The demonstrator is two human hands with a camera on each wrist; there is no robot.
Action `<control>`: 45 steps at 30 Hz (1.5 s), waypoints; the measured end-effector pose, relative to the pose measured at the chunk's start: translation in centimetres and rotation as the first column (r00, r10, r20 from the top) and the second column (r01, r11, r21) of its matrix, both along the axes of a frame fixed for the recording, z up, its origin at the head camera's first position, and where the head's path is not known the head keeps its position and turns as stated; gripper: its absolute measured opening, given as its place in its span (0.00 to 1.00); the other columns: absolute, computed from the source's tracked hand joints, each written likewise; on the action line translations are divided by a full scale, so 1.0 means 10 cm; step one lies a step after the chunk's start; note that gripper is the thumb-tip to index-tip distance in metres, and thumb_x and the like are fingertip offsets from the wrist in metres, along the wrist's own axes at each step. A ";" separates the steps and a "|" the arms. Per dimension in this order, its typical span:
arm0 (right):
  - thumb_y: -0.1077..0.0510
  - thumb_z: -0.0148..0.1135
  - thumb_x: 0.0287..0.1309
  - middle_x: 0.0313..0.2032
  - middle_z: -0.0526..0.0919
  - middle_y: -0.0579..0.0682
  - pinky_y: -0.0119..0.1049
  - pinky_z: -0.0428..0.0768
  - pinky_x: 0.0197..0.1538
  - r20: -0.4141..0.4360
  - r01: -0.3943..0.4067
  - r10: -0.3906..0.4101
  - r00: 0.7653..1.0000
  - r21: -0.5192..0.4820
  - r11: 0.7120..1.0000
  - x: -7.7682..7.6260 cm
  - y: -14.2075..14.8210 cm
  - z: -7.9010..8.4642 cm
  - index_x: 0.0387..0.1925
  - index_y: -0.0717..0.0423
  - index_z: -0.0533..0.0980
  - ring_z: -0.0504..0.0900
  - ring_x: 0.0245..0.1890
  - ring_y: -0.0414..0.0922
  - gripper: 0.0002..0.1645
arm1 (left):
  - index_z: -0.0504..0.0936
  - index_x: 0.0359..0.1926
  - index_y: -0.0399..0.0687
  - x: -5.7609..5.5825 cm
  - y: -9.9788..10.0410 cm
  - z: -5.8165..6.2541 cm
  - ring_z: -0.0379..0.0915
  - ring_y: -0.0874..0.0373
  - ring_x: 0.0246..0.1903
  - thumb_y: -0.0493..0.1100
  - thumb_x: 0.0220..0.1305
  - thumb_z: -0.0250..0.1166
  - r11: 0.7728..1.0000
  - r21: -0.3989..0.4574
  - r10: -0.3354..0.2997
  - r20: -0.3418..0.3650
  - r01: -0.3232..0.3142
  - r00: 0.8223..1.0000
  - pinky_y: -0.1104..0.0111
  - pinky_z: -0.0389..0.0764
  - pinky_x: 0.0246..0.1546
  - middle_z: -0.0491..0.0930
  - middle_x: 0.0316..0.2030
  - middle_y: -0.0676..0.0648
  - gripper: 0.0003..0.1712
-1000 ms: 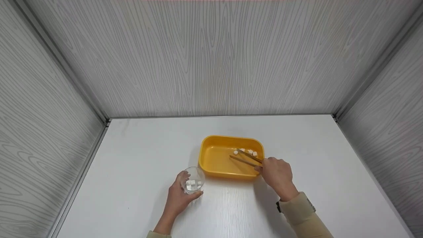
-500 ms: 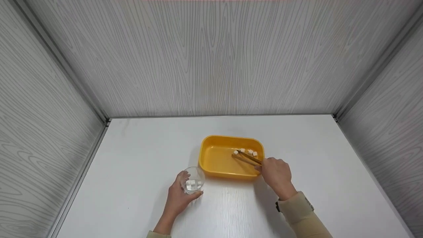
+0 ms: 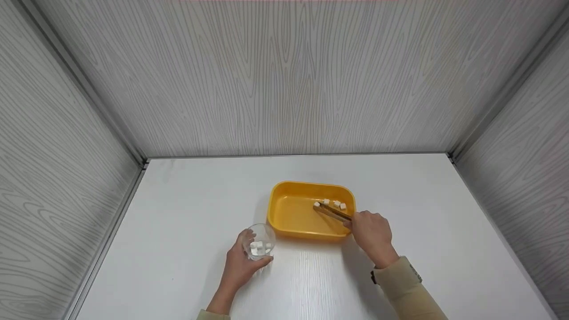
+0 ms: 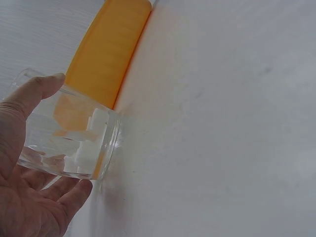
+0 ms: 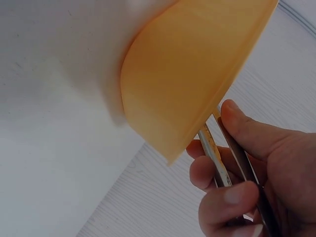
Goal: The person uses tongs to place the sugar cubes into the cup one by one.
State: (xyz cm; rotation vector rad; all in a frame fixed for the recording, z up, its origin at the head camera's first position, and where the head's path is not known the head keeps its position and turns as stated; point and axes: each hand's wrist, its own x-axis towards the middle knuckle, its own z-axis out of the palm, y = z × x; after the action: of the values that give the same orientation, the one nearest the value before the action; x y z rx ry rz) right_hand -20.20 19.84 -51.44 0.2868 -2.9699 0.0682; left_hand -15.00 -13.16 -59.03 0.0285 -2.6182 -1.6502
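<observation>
My left hand [image 3: 240, 262] grips a clear glass [image 3: 259, 235] standing at the yellow tray's near left corner. Several white cubes [image 4: 89, 153] lie at the bottom of the glass. My right hand [image 3: 372, 233] holds metal tongs [image 3: 333, 212] over the right side of the yellow tray [image 3: 293, 232]. The tongs' tips are close together at a white cube [image 3: 317, 204]. Farther right in the tray lie a few more white cubes [image 3: 337, 204]. In the right wrist view, fingers and thumb wrap both arms of the tongs [image 5: 237, 158], and the tray wall hides the tips.
The tray stands on a white table [image 3: 200, 191]. Grey wood-grain panels [image 3: 284, 80] close off the back and both sides. The tray's raised right rim [image 5: 224, 89] lies right beside the right hand's fingers.
The tongs' arms have come together, their lower tip moving in toward the white cube. The left hand and the glass stay where they were.
</observation>
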 end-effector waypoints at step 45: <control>0.47 0.72 0.54 0.15 0.71 0.41 0.34 0.67 0.16 -0.064 -0.148 0.137 0.988 -0.210 0.966 0.35 -0.18 0.39 0.28 0.51 0.83 0.65 0.12 0.40 0.12 | 0.63 0.68 0.36 0.00 0.00 -0.03 0.66 0.42 0.64 0.48 0.39 0.83 1.000 -0.028 0.008 -0.025 -0.009 1.000 0.51 0.63 0.67 0.74 0.61 0.38 0.57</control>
State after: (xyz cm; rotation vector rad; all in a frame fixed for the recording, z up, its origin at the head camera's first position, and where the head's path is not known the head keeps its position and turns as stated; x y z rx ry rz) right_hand -16.74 17.99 -47.50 0.4649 -2.8556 0.3902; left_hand -15.04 -13.14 -59.35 0.0185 -2.6185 -1.6008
